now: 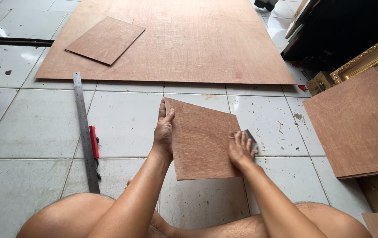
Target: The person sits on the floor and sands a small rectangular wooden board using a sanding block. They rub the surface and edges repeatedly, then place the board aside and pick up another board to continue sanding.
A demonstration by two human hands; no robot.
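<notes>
the person sits low on the white tiled floor (39, 128), knees spread, a small plywood panel (202, 139) lying flat on the tiles between them. the left hand (164, 130) lies along the panel's left edge, fingers together and stretched forward, thumb up near the top corner, pinning the board rather than gripping it. the right hand (240, 147) is at the right edge, fingers curled down over a small grey pad (250, 136) that looks like a folded bit of sandpaper or a block, i can't tell which. it's pressed right against the edge of the wood.

so, to my eye, this is the edge-smoothing step: one hand steadies, the other rubs down the cut side. what the next stroke calls for, i'd say, is steady pressure from the left so the board doesn't skate on the slick tile, and the pad kept square to the edge along its run.

around them: a long steel ruler (84, 132) lies to the left with a red-handled cutter (94, 143) just beside it. a big plywood sheet (189, 44) is spread out ahead with a smaller offcut (105, 40) resting on it, and another panel (358, 123) lies to the right near a gilt picture frame (365, 57).
</notes>
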